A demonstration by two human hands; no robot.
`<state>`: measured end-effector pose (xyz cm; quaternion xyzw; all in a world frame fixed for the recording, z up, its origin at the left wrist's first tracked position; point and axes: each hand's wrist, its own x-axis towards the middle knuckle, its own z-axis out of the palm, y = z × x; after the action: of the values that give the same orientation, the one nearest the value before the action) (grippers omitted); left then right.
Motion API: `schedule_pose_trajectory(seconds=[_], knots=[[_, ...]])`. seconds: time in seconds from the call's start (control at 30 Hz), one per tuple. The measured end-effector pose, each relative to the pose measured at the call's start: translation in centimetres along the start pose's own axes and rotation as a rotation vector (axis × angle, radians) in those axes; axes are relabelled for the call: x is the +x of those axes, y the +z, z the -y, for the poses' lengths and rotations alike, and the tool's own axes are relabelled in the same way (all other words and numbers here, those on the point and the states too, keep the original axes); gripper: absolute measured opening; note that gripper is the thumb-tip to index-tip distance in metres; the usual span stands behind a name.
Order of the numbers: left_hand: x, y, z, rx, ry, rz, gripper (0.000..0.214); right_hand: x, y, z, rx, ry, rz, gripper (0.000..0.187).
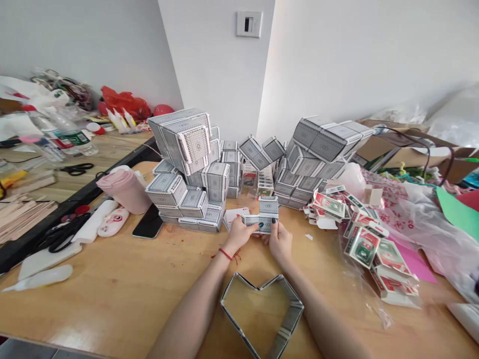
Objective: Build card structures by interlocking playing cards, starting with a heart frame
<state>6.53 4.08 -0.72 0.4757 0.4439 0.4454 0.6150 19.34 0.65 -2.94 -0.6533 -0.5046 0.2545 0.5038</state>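
Both of my hands meet at the middle of the wooden table (pixel 123 279) and grip a small folded piece of patterned grey playing cards (pixel 264 215). My left hand (pixel 239 233), with a red string at the wrist, pinches its left end. My right hand (pixel 280 240) holds its right side, fingers curled round it. Close to me, between my forearms, lies a heart-shaped frame (pixel 292 311) made of the same cards. Behind my hands stand stacks of card-built boxes (pixel 187 164) on the left and more (pixel 318 149) on the right.
Red and green card packs (pixel 364 244) lie scattered on clear plastic to the right. A pink cup (pixel 125 189), a black phone (pixel 148 223), scissors (pixel 60 234) and white glue bottles (pixel 41 278) lie at the left. A second cluttered table (pixel 56 169) stands further left.
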Motion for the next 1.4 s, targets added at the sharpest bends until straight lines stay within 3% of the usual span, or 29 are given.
schedule_pose_trajectory(seconds=[0.13,0.27,0.37,0.67,0.87,0.97,1.03,1.1,1.23,1.3,1.4], knots=[[0.3,-0.3,0.5,-0.029,0.012,0.028,0.026,0.1,-0.5,0.3,0.015,0.009,0.026,0.052],[0.5,-0.5,0.6,-0.049,0.005,0.078,0.027,0.4,-1.0,0.6,0.218,0.1,0.227,0.061],[0.4,-0.7,0.2,-0.08,-0.034,0.105,0.03,0.7,-1.3,0.7,0.251,0.111,0.297,0.061],[-0.2,-0.7,-0.1,-0.016,-0.006,0.094,0.031,1.1,-0.9,-0.3,0.001,-0.052,0.056,0.059],[-0.2,-1.1,0.2,0.002,0.215,-0.091,0.04,0.6,-0.8,0.6,0.229,0.083,0.198,0.057],[0.1,-1.6,0.2,-0.118,0.191,-0.117,0.063,0.8,-0.8,0.4,0.346,0.146,0.153,0.056],[0.2,-1.9,0.2,-0.11,0.171,-0.167,0.067,1.1,-0.7,0.0,0.42,0.182,0.081,0.055],[0.2,-2.1,0.2,0.084,0.241,-0.246,0.054,1.3,-0.7,-0.3,0.484,0.216,0.024,0.053],[-0.3,-2.1,0.1,0.736,0.529,-0.296,0.015,1.5,-0.7,-0.4,0.555,0.255,0.003,0.051],[-0.4,-2.0,0.2,0.936,0.599,-0.295,0.023,1.5,-0.7,-0.4,0.585,0.256,-0.002,0.049],[-0.3,-1.9,0.5,1.061,0.617,-0.305,0.032,1.7,-0.6,-0.6,0.634,0.256,0.004,0.047]])
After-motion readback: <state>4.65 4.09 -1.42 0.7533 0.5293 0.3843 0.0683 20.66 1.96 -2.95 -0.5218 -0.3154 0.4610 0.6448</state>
